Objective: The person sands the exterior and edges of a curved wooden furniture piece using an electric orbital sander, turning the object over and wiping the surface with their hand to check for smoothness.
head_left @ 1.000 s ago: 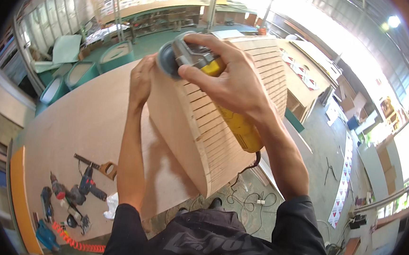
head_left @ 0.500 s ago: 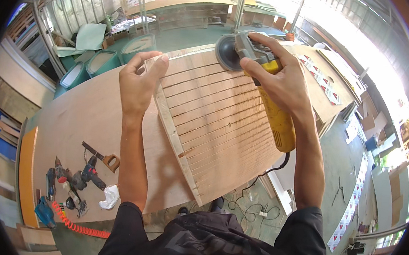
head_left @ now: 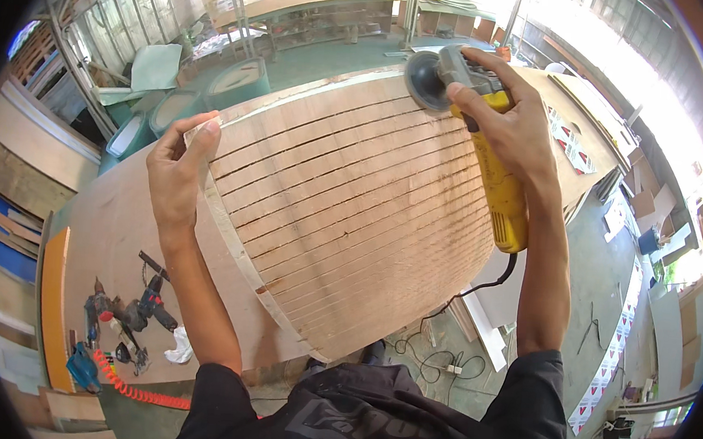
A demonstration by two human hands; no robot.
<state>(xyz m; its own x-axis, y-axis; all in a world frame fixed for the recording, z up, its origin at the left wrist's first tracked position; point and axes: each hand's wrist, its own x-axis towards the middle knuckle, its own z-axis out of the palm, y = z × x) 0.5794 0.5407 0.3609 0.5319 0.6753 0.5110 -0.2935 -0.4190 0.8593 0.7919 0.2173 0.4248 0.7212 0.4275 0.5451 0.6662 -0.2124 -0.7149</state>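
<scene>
work in hand: a curved slatted wooden panel [head_left: 351, 219] is being sanded with a yellow angle grinder [head_left: 487, 147]; judged mid-pass, at the panel's far edge.
right hand: the right hand [head_left: 509, 120] is wrapped tightly round the grinder's body, with the dark sanding disc [head_left: 422, 79] set against the panel's far right corner.
left hand: the left hand [head_left: 177, 171] is closed over the panel's far left corner, fingers curled on the rim to steady it.
panel: it is propped on the near edge of a plywood workbench [head_left: 114, 227] and leans toward the person.
cord: a black cable [head_left: 477, 289] hangs from the grinder's tail past the panel's right edge.
left end of bench: power drills [head_left: 129, 314] and an orange coiled hose [head_left: 128, 383] lie near the near left corner.
next move, judged: the disc would need to be kept flat and drawn along the slats, the cable kept off the panel, the left grip kept firm.
</scene>
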